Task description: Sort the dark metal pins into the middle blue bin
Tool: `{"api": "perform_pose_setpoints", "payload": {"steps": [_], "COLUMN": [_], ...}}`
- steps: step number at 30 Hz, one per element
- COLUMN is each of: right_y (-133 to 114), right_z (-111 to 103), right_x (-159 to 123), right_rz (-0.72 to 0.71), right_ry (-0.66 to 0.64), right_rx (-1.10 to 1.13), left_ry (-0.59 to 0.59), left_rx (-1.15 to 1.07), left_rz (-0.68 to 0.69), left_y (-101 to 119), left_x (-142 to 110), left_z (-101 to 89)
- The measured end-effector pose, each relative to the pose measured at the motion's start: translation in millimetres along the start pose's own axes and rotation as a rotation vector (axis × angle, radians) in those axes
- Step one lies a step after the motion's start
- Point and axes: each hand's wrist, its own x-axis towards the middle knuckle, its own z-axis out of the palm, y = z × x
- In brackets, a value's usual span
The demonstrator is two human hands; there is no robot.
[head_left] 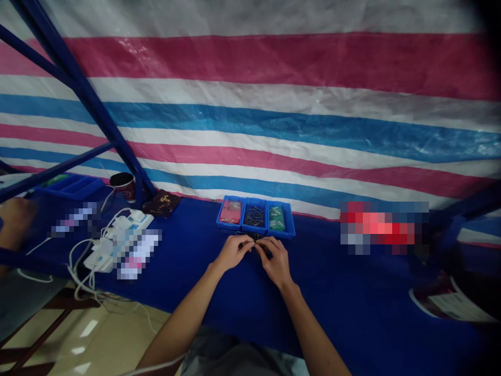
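My left hand [235,251] and my right hand [275,258] meet over the blue table, thumbs and fingertips pinched together. Between them is something small and dark, too small to name. Just beyond my fingers stands a blue divided tray [234,228]. Its left compartment has a pink-red packet [230,213], the middle one has dark, thin screw-like pieces [254,215], and the right one has green and clear small pieces [276,218]. A few dark thin bits show right by my fingertips, partly hidden by them.
To the left lie a white power strip [117,243] with tangled white cables, a brown packet [162,203] and a dark cup [123,187]. Another person's hand [18,219] is at the far left near a second blue tray [70,187]. A blue metal frame [94,112] rises there. A round container [450,300] stands right.
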Motion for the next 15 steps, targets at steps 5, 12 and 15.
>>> {"api": "perform_pose_setpoints", "payload": {"steps": [5,12,15], "right_y": [3.1,1.5,2.9], "right_z": [1.1,-0.4,0.2], "right_x": [-0.5,1.4,0.7], "right_rz": [-0.028,-0.022,-0.022], "right_ry": [-0.006,-0.023,-0.016], "right_rx": [-0.002,-0.007,-0.016], "left_ry": [-0.005,0.0,-0.003], "left_rx": [0.004,0.0,0.003], "left_rz": [0.003,-0.004,-0.014], "left_y": [-0.4,-0.4,-0.6], "left_x": [-0.1,-0.6,-0.6], "left_z": [0.2,-0.1,0.0]}}
